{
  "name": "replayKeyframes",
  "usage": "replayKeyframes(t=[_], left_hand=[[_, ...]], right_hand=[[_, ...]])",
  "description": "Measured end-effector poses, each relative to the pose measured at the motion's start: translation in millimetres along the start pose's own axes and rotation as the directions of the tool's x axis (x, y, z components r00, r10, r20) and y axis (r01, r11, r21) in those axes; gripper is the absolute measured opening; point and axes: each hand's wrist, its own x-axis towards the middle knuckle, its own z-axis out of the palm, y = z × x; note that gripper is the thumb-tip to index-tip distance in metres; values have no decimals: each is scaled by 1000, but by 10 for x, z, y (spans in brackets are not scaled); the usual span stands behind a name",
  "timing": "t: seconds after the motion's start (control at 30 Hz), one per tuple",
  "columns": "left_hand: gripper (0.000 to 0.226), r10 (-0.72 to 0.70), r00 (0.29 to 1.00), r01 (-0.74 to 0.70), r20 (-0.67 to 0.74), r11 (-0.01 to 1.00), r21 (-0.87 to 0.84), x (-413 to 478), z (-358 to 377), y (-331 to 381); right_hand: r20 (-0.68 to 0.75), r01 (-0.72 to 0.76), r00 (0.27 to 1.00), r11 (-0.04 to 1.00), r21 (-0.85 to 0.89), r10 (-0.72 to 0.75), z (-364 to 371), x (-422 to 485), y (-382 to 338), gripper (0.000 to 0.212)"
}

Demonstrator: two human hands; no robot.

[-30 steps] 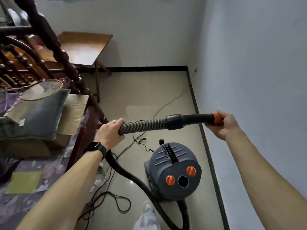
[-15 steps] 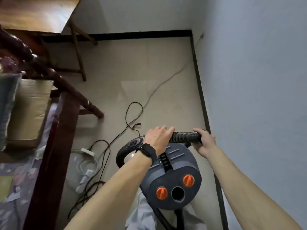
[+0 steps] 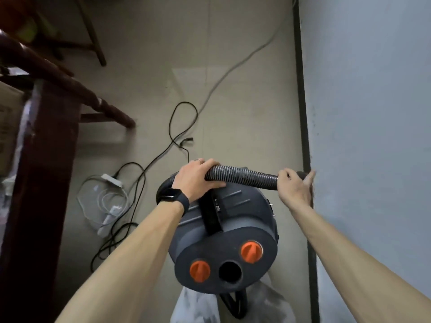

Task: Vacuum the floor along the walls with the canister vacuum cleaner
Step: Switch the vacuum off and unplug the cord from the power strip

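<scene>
Gripping the one ribbed hose (image 3: 242,176) at two places, I hold it level just above the canister vacuum cleaner (image 3: 224,234), which stands on the floor (image 3: 245,101) directly below me, close beside the wall (image 3: 373,113) on my right. My left hand (image 3: 198,178) is wrapped over the hose where it bends down behind the canister. My right hand (image 3: 293,187) is closed round the hose's dark end cuff, its outer edge touching the wall.

The canister's near face carries two orange knobs, one lower left (image 3: 199,271) and one upper right (image 3: 251,251), with one round open port (image 3: 230,273) between them. One black carry handle (image 3: 211,215) runs along its top. My left wrist bears one dark watch (image 3: 175,199), and one ring (image 3: 198,160) shows on a finger.

One black skirting strip (image 3: 303,113) runs along the foot of the wall. On the floor to the left lie one looping black cable (image 3: 172,127), one grey cable (image 3: 233,66) leading toward the far corner, and one white power strip (image 3: 112,180) with pale leads coiled near it. One dark wooden frame (image 3: 46,159) fills the left edge.

Compared with half a second earlier, the canister sits larger and nearer, the far wall has left the view, and my right hand has reached the wall. One second earlier, I held the hose well above the canister.
</scene>
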Motion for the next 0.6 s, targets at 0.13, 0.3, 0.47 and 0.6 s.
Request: replayKeyframes(t=[0.13,0.3,0.47,0.6], left_hand=[[63,-15,997,5,73,992,129,293,138,44],[62,-80,987,51,138,979,199,515,281,121],[54,-160,977,133,144,974,182,545,375,68],[56,-196,973,179,126,975,134,545,359,-32]], right_hand=[[198,223,964,947,-230,-179,83,107,91,57],[310,391,887,914,-108,-343,293,256,6,61],[430,473,822,869,-149,-373,582,347,-243,67],[392,448,850,875,-186,-352,562,172,-243,63]])
